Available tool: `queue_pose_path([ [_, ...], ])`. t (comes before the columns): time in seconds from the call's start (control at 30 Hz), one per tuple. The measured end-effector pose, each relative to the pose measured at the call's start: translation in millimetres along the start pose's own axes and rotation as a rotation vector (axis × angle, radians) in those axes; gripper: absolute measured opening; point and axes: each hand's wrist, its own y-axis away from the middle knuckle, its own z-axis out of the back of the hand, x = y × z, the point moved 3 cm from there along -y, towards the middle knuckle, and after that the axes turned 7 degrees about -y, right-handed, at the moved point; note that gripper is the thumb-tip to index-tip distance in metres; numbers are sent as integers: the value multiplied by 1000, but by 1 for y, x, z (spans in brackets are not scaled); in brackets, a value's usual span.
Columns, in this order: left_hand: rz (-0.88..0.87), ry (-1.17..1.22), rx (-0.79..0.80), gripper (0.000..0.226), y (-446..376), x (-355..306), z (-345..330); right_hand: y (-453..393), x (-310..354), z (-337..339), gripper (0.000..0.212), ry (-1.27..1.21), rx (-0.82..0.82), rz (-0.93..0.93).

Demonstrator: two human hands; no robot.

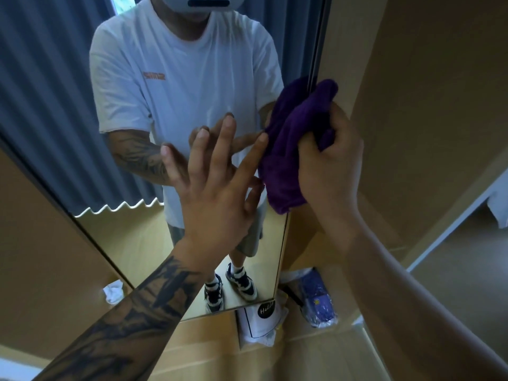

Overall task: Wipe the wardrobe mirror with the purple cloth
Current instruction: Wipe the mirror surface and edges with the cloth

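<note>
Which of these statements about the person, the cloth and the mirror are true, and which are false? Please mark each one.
1. The right hand grips the purple cloth. True.
2. The left hand is closed in a fist. False: its fingers are spread open, with the fingertips at the wardrobe mirror.
3. The purple cloth is at the right edge of the mirror. True.
4. The cloth lies on the floor. False: it is held up against the mirror.
5. A white bag with a black round label stands on the floor below the mirror. True.
6. The curtain seen in the mirror is red. False: the reflected curtain is blue-grey.
</note>
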Motion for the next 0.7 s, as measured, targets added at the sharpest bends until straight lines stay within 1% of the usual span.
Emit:
queue_pose_path([
  [0.1,7,-13,-7,60,1,2,-2,39,-33,-3,25,8,34,-118],
  [0.17,-1,-17,-13,60,2,2,-1,45,-38,1,25,12,73,-169],
  [0.23,-7,-19,-13,60,1,1,-1,26,-22,5,23,1,68,-116],
  [0.3,0,3,-13,61,1,-1,-2,-2,4,8,25,-9,20,-11],
  [0.33,6,10,-19,62,1,-1,-3,-15,15,9,27,-2,2,35],
  [0.4,12,11,-33,62,2,-1,-4,-26,22,6,34,5,-8,66],
  [0.47,12,18,-40,63,2,-1,-4,-14,9,2,36,4,8,38],
  [0.6,9,2,-37,66,3,0,-3,44,-37,4,27,14,89,-170],
  [0.63,8,2,-37,65,3,0,-3,47,-39,7,27,18,101,-194],
  [0.7,7,11,-28,62,1,-3,0,31,-28,10,27,15,102,-175],
])
